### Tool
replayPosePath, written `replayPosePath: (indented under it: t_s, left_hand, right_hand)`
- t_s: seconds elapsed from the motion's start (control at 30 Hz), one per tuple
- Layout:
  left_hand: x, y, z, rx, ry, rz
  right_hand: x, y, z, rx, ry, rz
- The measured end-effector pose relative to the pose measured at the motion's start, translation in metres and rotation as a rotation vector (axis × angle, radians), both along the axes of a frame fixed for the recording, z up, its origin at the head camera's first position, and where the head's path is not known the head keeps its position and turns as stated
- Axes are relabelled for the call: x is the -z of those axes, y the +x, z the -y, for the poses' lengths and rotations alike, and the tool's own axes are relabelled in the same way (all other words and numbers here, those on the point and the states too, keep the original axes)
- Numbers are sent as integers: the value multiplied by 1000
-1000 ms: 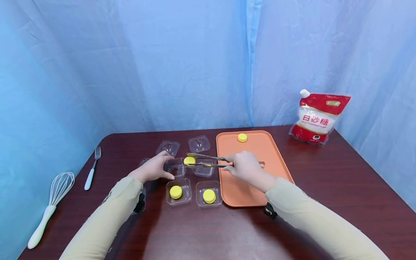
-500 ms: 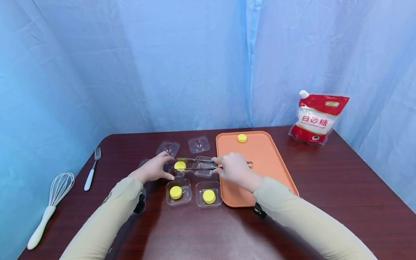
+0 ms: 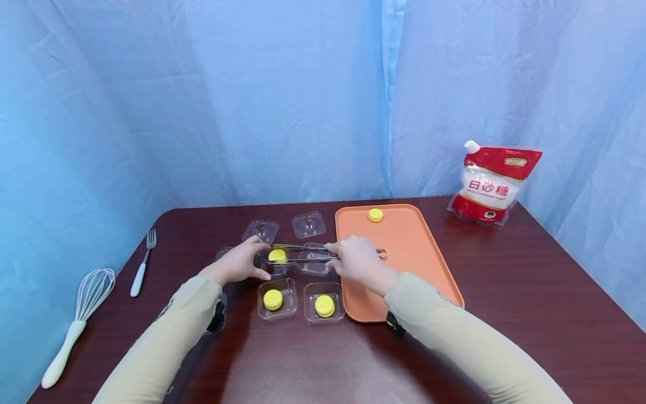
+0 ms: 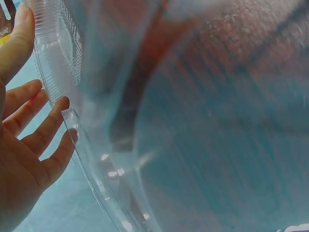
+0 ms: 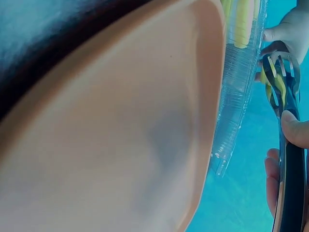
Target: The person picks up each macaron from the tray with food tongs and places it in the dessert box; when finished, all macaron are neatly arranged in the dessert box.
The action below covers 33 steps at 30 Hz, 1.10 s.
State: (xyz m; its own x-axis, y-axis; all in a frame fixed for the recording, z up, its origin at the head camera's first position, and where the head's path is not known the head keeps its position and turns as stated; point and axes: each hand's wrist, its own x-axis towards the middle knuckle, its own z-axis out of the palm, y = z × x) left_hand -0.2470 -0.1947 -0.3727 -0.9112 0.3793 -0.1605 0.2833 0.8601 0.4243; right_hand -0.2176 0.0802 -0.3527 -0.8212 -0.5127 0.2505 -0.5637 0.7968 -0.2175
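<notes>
My right hand (image 3: 357, 258) holds metal serving tongs (image 3: 308, 260), which point left. Between their tips sits a yellow macaron-like round (image 3: 277, 256), at a clear plastic box (image 3: 278, 272) beside my left hand. How deep the round sits in the box cannot be told. My left hand (image 3: 237, 262) holds that box from the left, thumb on the near side and fingers on the far side. In the right wrist view the slotted tongs (image 5: 285, 92) reach toward the left hand (image 5: 289, 31). Two nearer clear boxes (image 3: 291, 310) (image 3: 309, 314) each hold a yellow round (image 3: 273, 299) (image 3: 324, 306).
An orange tray (image 3: 414, 269) carries one yellow round (image 3: 375, 215) at its far end. Clear lids (image 3: 309, 224) lie at the back, and another clear box (image 3: 314, 266) stands under the tongs. A whisk (image 3: 75, 331) and fork (image 3: 143, 264) lie left; a sugar pouch (image 3: 492, 185) stands back right.
My right hand has moved left with the tongs, carrying the yellow round from above the middle box to the box at my left hand. The left hand has stayed in place.
</notes>
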Motion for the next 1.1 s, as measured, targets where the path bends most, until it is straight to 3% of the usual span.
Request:
replayPosePath:
  t_s: [0.9, 1.1]
  left_hand:
    - [-1, 1, 1, 5, 3, -23]
    - [-1, 0, 0, 1, -1, -15]
  right_hand:
    - [5, -1, 16, -4, 48, 11]
    - [3, 0, 15, 17, 24, 56]
